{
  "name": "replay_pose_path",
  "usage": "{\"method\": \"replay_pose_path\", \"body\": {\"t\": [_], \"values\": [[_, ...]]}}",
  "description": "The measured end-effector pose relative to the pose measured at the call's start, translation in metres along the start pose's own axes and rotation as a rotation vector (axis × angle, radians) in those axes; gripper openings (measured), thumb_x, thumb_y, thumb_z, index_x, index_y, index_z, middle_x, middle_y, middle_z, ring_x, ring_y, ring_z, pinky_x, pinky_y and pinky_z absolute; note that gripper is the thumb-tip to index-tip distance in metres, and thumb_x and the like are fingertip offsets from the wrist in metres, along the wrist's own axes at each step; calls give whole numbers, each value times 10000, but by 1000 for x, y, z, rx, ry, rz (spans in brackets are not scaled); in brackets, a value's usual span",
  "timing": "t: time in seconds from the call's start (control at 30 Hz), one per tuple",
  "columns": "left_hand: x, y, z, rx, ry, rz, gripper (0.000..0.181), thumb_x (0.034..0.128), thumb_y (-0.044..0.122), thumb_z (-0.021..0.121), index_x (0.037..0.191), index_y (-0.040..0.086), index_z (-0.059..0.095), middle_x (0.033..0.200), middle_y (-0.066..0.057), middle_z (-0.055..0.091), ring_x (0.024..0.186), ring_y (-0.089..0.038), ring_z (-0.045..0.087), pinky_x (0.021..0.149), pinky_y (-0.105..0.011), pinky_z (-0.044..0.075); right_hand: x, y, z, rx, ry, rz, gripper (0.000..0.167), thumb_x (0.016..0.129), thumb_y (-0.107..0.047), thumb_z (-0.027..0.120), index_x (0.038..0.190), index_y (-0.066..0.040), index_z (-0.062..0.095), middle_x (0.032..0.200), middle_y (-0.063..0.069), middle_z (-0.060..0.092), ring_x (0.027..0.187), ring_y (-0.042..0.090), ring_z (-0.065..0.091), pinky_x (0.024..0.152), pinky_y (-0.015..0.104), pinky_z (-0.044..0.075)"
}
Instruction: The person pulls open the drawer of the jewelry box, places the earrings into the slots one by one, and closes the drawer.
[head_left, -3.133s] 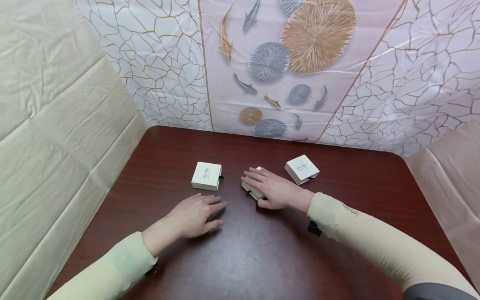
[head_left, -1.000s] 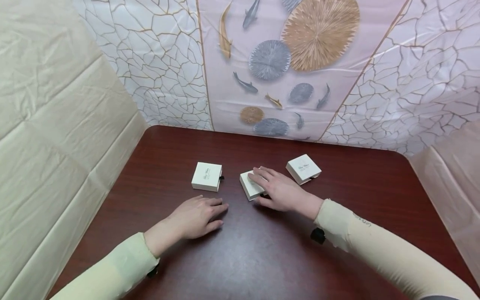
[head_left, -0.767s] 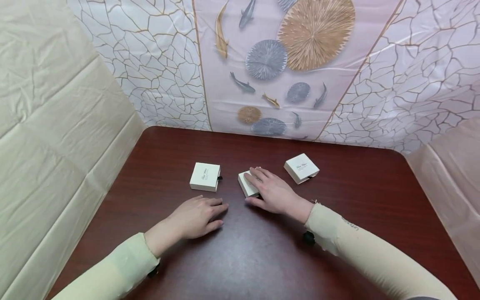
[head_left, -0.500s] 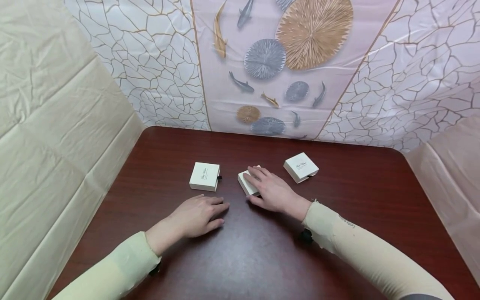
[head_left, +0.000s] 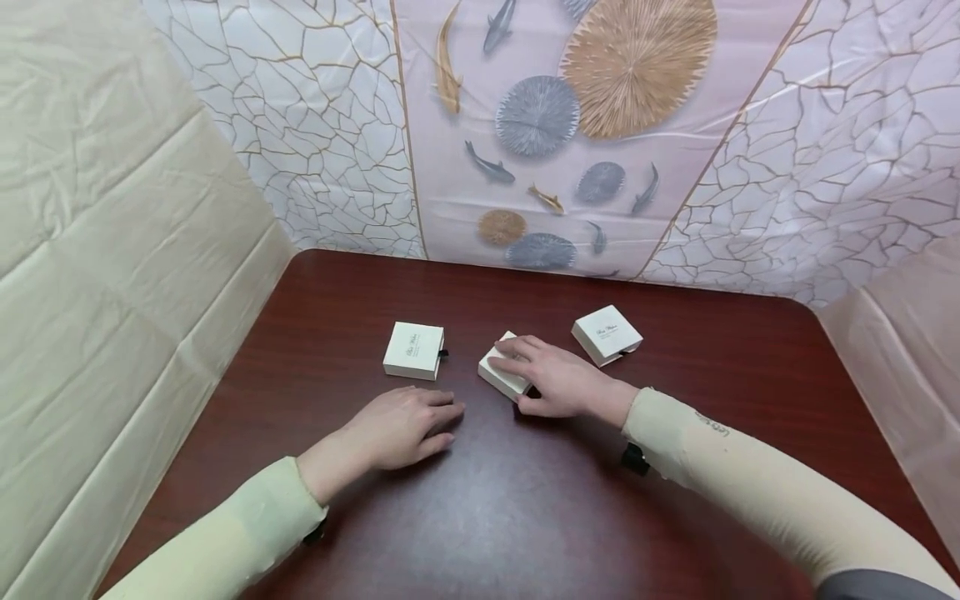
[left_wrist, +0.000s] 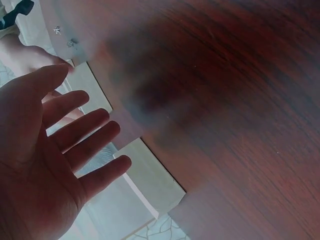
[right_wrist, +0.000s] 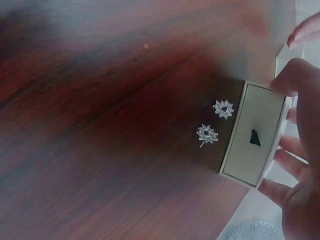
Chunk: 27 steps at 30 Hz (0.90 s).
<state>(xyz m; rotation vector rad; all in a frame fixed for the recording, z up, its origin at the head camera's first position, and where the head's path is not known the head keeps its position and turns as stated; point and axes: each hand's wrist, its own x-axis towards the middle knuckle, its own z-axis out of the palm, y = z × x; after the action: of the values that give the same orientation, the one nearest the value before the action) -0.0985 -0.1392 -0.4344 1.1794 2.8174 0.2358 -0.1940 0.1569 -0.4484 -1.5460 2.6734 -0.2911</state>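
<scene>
While the right hand (head_left: 566,382) grips the middle white box (head_left: 497,375) between thumb and fingers on the dark red surface (head_left: 480,517), the left hand (head_left: 397,427), fingers spread, is near the left box (head_left: 414,350); two silver ornaments (right_wrist: 207,133) lie beside the middle white box, facing its black tab (right_wrist: 255,137).
</scene>
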Motion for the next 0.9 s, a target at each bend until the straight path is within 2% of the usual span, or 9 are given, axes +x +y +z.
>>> {"method": "replay_pose_path", "body": {"t": [0.13, 0.27, 0.4, 0.6, 0.9], "values": [[-1, 1, -1, 1, -8, 7, 448, 1048, 337, 688, 1417, 82, 698, 1404, -168, 689, 1272, -318, 683, 1074, -476, 544, -6, -1, -2, -21, -26, -64, 676, 901, -178, 711, 1557, -111, 560, 1605, 176, 492, 1491, 372, 461, 1201, 500, 429], [-2, 1, -2, 1, -24, -2, 449, 1052, 338, 679, 1421, 83, 695, 1419, -171, 681, 1289, -319, 675, 1085, -477, 537, -8, 1, -4, -36, -49, -106, 668, 925, -148, 692, 1574, -102, 540, 1626, 183, 477, 1532, 372, 421, 1239, 550, 372], [-3, 0, -3, 2, -29, -6, 451, 1052, 340, 679, 1425, 85, 694, 1421, -171, 680, 1289, -321, 676, 1087, -475, 536, -10, 8, -5, -48, -65, -113, 665, 951, -132, 677, 1598, -137, 521, 1648, 193, 450, 1570, 372, 363, 1256, 580, 331], [-2, 0, -3, 7, -33, 1, 448, 1053, 339, 679, 1421, 85, 697, 1414, -170, 685, 1287, -312, 678, 1084, -467, 539, -13, 16, -5, -53, -51, -110, 670, 950, -100, 656, 1603, -169, 523, 1656, 206, 437, 1565, 388, 365, 1249, 596, 334], [2, 1, -2, 5, -33, 14, 440, 1059, 344, 670, 1419, 92, 700, 1415, -153, 688, 1303, -295, 670, 1098, -454, 533, -8, 14, -6, -49, -24, -137, 627, 951, -115, 653, 1569, -178, 571, 1628, 183, 485, 1544, 361, 409, 1244, 540, 361]]}}
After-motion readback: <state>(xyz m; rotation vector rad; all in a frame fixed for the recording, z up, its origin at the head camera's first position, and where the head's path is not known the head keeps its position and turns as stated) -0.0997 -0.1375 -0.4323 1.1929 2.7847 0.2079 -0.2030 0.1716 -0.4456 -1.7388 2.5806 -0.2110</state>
